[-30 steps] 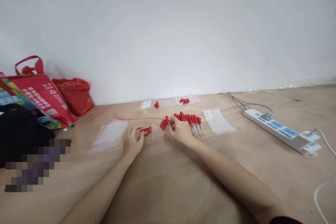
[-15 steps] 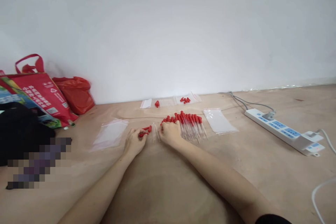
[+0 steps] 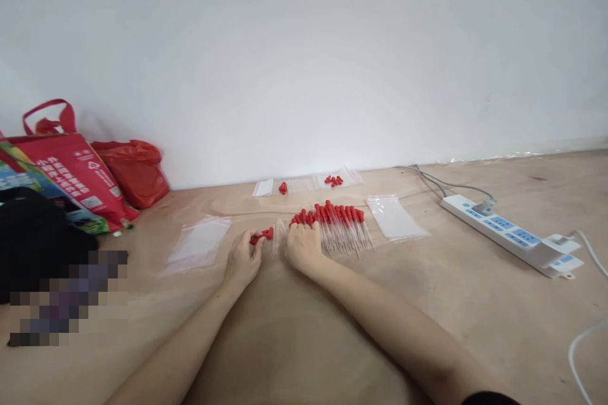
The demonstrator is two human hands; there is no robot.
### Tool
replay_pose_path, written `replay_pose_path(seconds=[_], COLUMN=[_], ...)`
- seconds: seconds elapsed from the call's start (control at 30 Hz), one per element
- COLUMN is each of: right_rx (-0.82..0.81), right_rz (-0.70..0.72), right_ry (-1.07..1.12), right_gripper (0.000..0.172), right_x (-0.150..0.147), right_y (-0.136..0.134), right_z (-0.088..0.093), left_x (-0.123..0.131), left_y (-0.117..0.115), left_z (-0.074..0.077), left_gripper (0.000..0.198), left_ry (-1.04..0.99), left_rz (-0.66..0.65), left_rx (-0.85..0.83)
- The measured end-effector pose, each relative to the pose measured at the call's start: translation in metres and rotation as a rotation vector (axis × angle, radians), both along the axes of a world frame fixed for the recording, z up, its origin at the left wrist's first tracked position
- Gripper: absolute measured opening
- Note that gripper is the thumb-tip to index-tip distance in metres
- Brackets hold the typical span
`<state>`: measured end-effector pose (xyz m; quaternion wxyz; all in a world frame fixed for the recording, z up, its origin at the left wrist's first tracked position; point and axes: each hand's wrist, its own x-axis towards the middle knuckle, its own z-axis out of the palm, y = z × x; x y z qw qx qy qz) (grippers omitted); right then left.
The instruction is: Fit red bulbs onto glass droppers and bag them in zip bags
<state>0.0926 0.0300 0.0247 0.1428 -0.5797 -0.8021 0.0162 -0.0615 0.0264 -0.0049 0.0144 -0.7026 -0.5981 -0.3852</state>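
Observation:
My left hand (image 3: 240, 259) rests on the wooden surface, its fingers pinched on a red dropper bulb (image 3: 262, 236). My right hand (image 3: 303, 245) lies just to its right with fingers curled at the near end of thin clear glass tubes (image 3: 278, 235); what it grips is hidden. Right of that hand lies a row of several red-capped glass droppers (image 3: 340, 221). Flat clear plastic bags lie on both sides, one on the left (image 3: 198, 242) and one on the right (image 3: 396, 218).
Small bags with red bulbs (image 3: 335, 180) lie by the white wall. A white power strip (image 3: 510, 236) with cables is at the right. Red shopping bags (image 3: 78, 171), a red plastic bag (image 3: 135, 169) and a black item (image 3: 33, 237) stand at the left.
My right hand has drawn left from the dropper row toward the clear tubes. My left hand has closed in on the red bulb, and the two hands now nearly meet.

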Motion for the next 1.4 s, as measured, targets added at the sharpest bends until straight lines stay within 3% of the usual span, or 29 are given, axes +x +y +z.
replay_pose_path(seconds=[0.13, 0.27, 0.37, 0.47, 0.93, 1.4], right_rx=[0.193, 0.236, 0.267, 0.278, 0.251, 0.261], right_rz=[0.157, 0.353, 0.399, 0.402, 0.437, 0.531], right_ry=[0.100, 0.202, 0.220, 0.234, 0.260, 0.109], right_gripper=[0.022, 0.021, 0.024, 0.023, 0.024, 0.027], right_x=[0.045, 0.096, 0.117, 0.119, 0.108, 0.117], right_y=[-0.015, -0.032, -0.041, -0.044, -0.042, -0.034], right_z=[-0.014, -0.035, -0.040, -0.038, -0.035, -0.033], left_x=[0.012, 0.035, 0.050, 0.056, 0.054, 0.052], left_y=[-0.009, -0.025, -0.035, -0.038, -0.039, -0.040], left_z=[-0.001, -0.001, 0.002, 0.003, 0.003, 0.003], left_gripper=[0.018, 0.024, 0.020, 0.019, 0.017, 0.016], left_ry=[-0.029, 0.002, 0.022, 0.025, -0.026, 0.046], left_rz=[-0.132, -0.315, -0.456, -0.508, -0.490, -0.615], left_rx=[-0.024, -0.085, -0.067, -0.061, -0.055, -0.103])
